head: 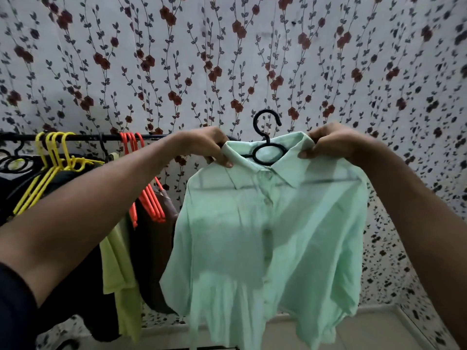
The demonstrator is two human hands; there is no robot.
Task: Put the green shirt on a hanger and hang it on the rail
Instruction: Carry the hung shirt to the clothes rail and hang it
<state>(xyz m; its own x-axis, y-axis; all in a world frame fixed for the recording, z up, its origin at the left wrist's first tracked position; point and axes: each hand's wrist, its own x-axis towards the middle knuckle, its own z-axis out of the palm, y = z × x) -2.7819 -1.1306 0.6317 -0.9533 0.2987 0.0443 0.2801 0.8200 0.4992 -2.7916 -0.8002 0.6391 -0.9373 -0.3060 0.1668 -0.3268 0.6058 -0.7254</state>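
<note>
A pale green shirt (267, 236) hangs in front of me on a black hanger (266, 137). The hanger's hook and ring stick out of the collar, and its bar shows faintly through the thin cloth. My left hand (209, 145) pinches the left side of the collar. My right hand (331, 142) grips the right side of the collar. The hook is in the air, to the right of the black rail (83, 137) and apart from it.
On the rail hang several yellow hangers (54, 152), orange hangers (131, 142), a black hanger and dark garments (80, 286), plus a yellow-green top (121, 274). A floral-patterned wall (227, 59) stands behind. Pale floor (353, 332) lies below.
</note>
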